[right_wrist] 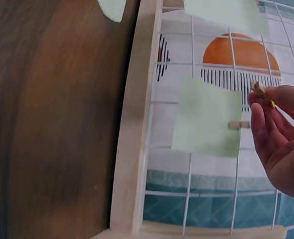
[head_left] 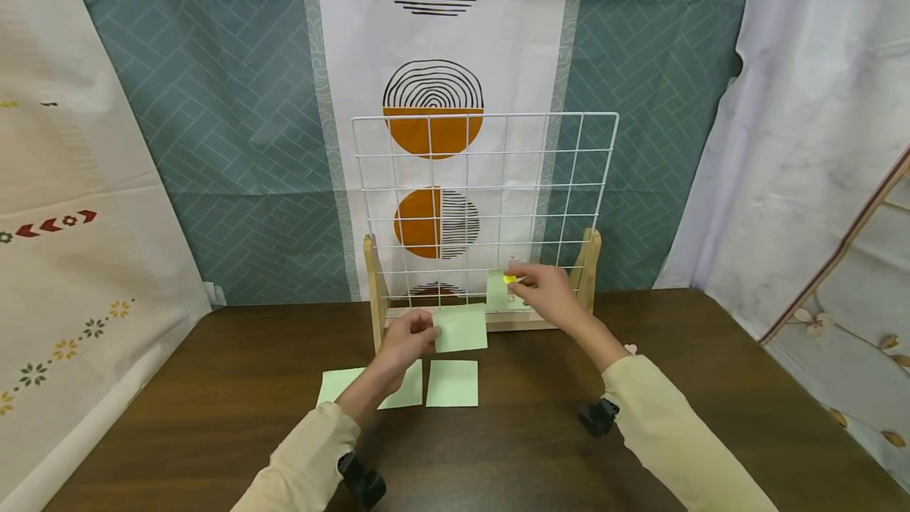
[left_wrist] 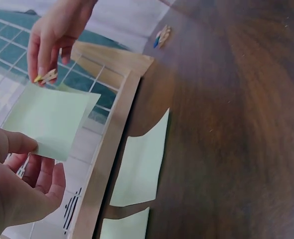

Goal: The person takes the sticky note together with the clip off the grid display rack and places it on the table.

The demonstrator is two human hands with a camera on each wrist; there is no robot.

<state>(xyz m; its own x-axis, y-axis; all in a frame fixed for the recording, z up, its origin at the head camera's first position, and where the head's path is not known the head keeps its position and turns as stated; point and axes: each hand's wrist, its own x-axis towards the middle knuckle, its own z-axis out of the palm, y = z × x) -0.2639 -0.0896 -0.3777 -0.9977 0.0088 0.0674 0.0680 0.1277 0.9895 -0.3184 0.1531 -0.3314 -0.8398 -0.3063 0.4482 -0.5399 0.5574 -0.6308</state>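
Note:
My left hand (head_left: 407, 342) pinches a pale green paper note (head_left: 460, 329) between thumb and fingers, in front of the wire grid (head_left: 505, 152). Among the left fingers in the left wrist view shows a small pale clip-like piece (left_wrist: 22, 168). My right hand (head_left: 550, 295) pinches a small wooden clothespin with a yellow decoration (left_wrist: 48, 76) near the grid's lower right. Beside it, another green note (right_wrist: 207, 117) hangs against the wires, with a wooden clothespin (right_wrist: 239, 124) on its edge.
Several more green notes (head_left: 453, 384) lie on the dark wooden table (head_left: 512, 457), partly hidden by the left forearm. The grid stands in a wooden base (head_left: 590, 267). To its right, small clothespins (left_wrist: 162, 37) lie on the table. Patterned curtains hang behind and at both sides.

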